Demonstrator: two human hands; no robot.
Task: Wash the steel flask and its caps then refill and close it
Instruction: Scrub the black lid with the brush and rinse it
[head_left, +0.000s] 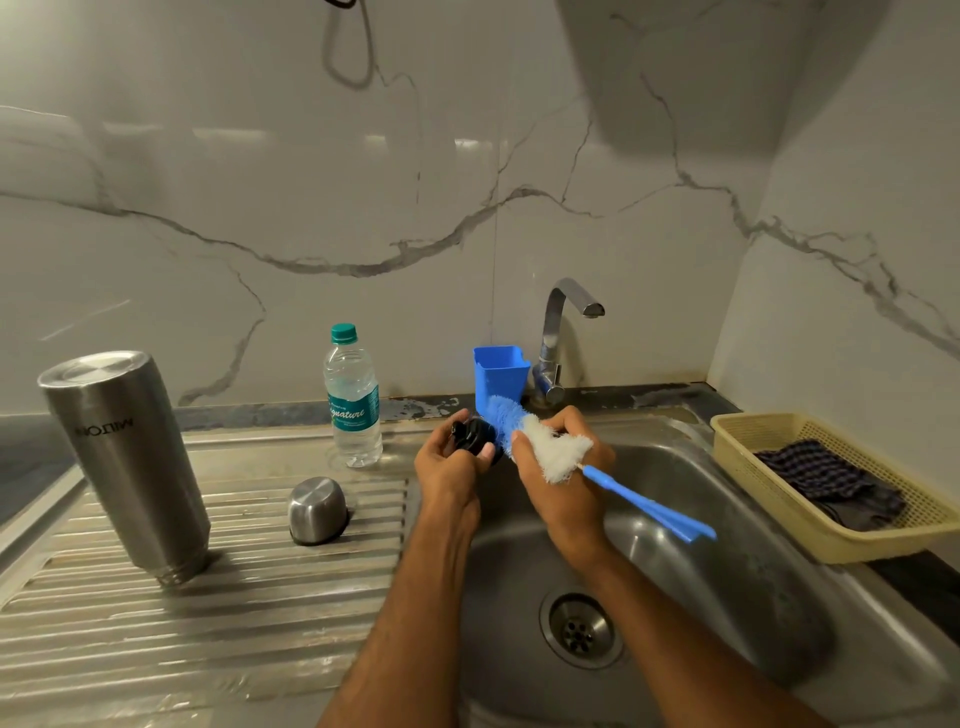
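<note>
The steel flask (124, 462) stands upside down on the ribbed drainboard (208, 613), its steel cap (317, 509) beside it. Over the sink (727, 545), the left hand (449, 467) grasps the black inner cap (475, 435). The right hand (558, 478) clasps the blue-and-white bottle brush (550, 449), bristles against that cap.

We cannot read the black cap (475, 435) fully behind the left hand (451, 467); the brush (524, 434) hides the right hand's (563, 483) fingers.
</note>
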